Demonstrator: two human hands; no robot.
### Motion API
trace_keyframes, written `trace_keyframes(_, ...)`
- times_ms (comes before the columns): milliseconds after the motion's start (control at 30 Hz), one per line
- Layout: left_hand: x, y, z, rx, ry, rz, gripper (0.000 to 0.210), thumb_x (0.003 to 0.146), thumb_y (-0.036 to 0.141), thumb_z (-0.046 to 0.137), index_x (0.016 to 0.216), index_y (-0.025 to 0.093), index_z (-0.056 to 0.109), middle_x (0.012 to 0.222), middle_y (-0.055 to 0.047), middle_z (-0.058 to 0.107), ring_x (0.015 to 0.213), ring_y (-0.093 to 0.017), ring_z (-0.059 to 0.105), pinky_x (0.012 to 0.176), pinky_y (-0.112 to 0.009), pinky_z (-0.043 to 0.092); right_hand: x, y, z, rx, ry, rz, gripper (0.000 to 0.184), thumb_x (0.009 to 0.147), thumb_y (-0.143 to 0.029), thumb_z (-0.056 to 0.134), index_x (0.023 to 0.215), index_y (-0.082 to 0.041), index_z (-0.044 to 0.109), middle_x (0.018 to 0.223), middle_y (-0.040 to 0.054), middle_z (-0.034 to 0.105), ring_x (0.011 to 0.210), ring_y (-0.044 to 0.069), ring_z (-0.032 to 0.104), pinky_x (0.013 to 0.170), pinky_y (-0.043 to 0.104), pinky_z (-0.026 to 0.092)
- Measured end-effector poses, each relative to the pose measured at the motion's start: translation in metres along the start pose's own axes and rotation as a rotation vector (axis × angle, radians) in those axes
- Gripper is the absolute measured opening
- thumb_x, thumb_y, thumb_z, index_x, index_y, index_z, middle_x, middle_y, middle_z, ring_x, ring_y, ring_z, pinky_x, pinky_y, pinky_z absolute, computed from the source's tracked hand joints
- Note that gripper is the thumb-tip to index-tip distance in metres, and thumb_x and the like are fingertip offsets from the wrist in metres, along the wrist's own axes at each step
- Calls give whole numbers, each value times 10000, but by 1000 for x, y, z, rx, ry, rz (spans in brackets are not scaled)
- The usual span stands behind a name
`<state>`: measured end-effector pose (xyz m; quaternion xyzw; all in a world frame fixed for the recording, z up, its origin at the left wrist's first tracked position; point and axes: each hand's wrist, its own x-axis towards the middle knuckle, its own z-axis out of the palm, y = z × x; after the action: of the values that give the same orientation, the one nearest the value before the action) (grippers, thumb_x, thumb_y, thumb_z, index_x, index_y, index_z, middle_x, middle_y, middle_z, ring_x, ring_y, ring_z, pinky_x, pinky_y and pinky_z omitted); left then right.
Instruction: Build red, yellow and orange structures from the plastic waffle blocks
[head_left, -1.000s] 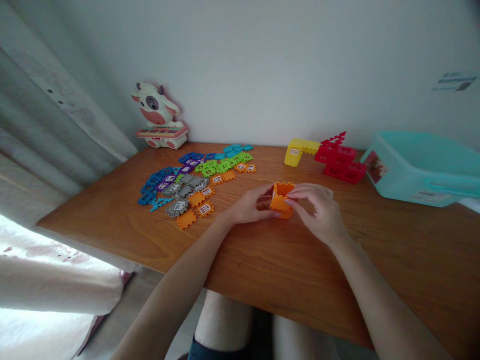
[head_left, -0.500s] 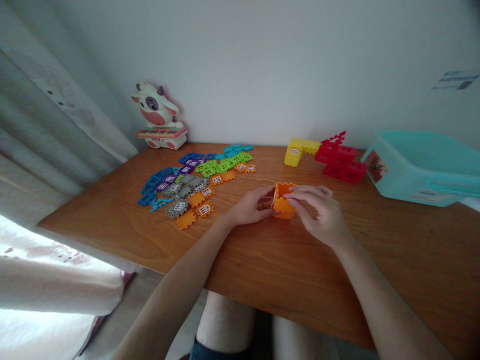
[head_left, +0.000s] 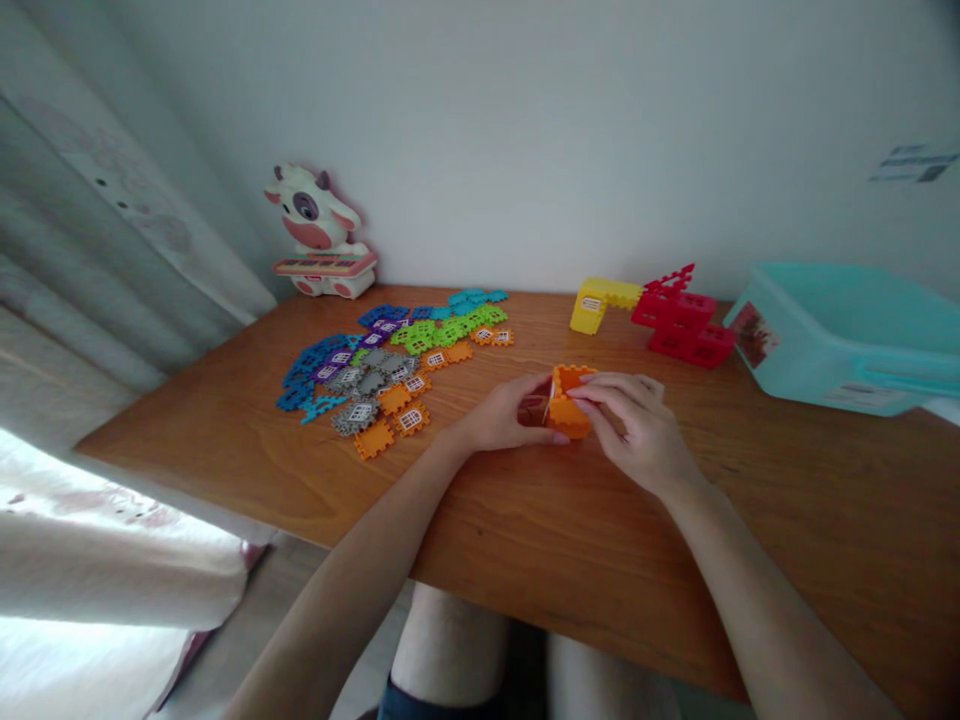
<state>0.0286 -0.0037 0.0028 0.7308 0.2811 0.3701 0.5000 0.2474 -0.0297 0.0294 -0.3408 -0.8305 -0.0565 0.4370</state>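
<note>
Right fingers (head_left: 611, 386): pinched on the orange box's (head_left: 568, 414) rim
Left fingers (head_left: 537, 436): half-open, cupping its nine-o'clock side
Orange box: between them, nudged slightly toward three o'clock — hold apparently being adjusted

Orange box (head_left: 570, 412) partly hidden behind the right hand (head_left: 639, 425), legs (head_left: 450, 645) partly lost beneath the front edge of the desk (head_left: 495, 520), teal bin (head_left: 814, 345) near its back right corner cut off by my view's edge, wall print (head_left: 911, 160) too blurred to read.
</note>
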Motion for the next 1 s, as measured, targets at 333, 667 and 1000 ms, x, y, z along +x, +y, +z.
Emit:
trace_keyframes(333, 0, -8, 2, -66, 41, -67, 644, 797, 248, 811, 1383, 197, 550, 1395, -177, 604, 1196, -281, 658, 1005, -463, 558, 0, 2, -3, 13, -67, 3, 162, 970, -300, 625, 1121, -275, 679, 1053, 67, 773, 982, 268, 717, 909, 458, 464)
trace_keyframes(667, 1, -15, 4, 27, 56, -7, 662, 781, 252, 825, 1376, 171, 546, 1374, -189, 615, 1201, -282, 653, 1065, -503, 518, 2, 2, -6, 22, -82, 30, 130, 978, -329, 622, 1060, -266, 700, 1024, 54, 791, 965, 259, 723, 906, 453, 421)
trace_keyframes(1000, 0, -1, 2, 156, -28, 170, 932, 868, 169, 688, 1616, 353, 164, 1444, -131, 536, 1210, -258, 629, 1031, -472, 542, 2, 0, -4, -11, -82, 26, 132, 973, -284, 619, 1081, -283, 694, 1072, 57, 790, 1015, 272, 720, 907, 464, 410)
